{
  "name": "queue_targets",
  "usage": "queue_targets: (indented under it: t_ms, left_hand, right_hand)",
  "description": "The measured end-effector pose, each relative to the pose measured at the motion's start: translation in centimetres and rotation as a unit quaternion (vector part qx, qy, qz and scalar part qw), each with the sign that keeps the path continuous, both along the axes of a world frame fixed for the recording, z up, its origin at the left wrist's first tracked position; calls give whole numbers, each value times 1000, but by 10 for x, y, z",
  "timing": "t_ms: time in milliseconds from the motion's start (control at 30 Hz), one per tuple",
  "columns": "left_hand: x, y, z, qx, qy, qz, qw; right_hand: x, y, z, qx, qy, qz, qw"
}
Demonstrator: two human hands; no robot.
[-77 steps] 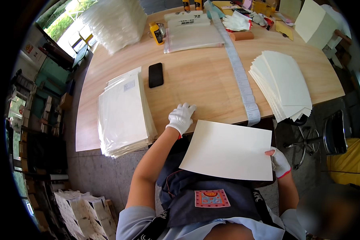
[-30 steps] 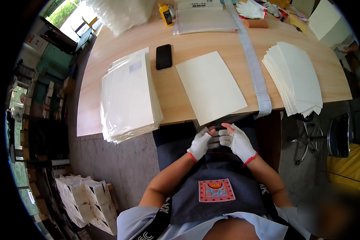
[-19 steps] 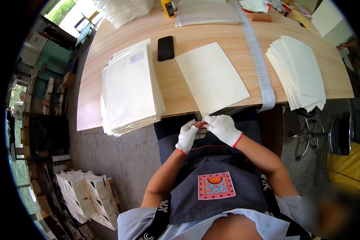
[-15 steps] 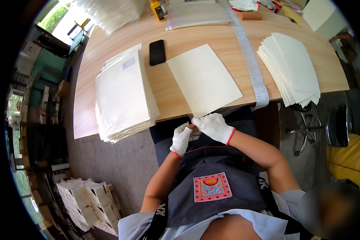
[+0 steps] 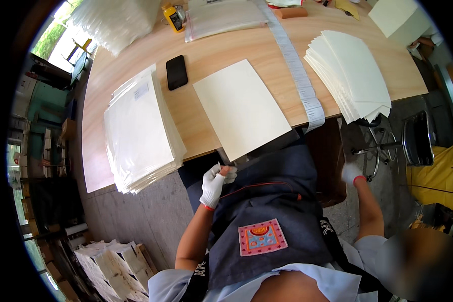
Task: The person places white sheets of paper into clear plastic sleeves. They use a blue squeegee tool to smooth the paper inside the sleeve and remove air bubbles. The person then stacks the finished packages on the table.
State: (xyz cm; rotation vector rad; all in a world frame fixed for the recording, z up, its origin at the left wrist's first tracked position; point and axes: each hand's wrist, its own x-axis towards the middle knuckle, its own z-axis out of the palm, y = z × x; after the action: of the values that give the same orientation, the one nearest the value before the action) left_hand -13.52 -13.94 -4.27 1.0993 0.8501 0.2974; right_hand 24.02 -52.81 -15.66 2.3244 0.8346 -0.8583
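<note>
A cream-white sheet of card (image 5: 241, 110) lies aslant on the table, its near corner over the front edge. What looks like clear film shows along its near edges. Just below that corner is my left hand (image 5: 219, 182), in a white glove with the thumb tip bare. Its fingers are curled closed with the thumb against them; whatever they pinch is too small to make out. My right hand (image 5: 353, 173), gloved too, is out to the right below the table edge, away from the card. Motion smears its fingers.
On the left is a stack of clear-bagged sheets (image 5: 138, 133), beside a black phone (image 5: 176, 73). Rightward lie a strip of printed labels (image 5: 299, 80) and fanned white card (image 5: 352, 75). Farther back are plastic sleeves (image 5: 226, 20) and a yellow bottle (image 5: 173, 18). A chair (image 5: 418, 138) stands right.
My right hand has left the card's near corner and swung far right. My left hand has shifted slightly left and down. The whole view has turned a little, sliding the tabletop leftward.
</note>
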Motion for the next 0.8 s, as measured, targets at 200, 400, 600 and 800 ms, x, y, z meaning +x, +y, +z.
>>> queue_targets:
  t_ms: [200, 400, 600, 800]
  left_hand:
    - [-3, -11, -14, 635, 116, 52, 762]
    - [19, 6, -16, 680, 30, 4, 733]
    - [16, 3, -46, 357, 54, 171, 917]
    - [35, -15, -34, -126, -132, 429, 885]
  right_hand:
    - [-78, 135, 118, 428, -52, -7, 902]
    - [-87, 238, 139, 617, -28, 219, 756]
    - [-94, 268, 127, 636, -84, 141, 754]
    - [-97, 235, 87, 740, -100, -264, 611]
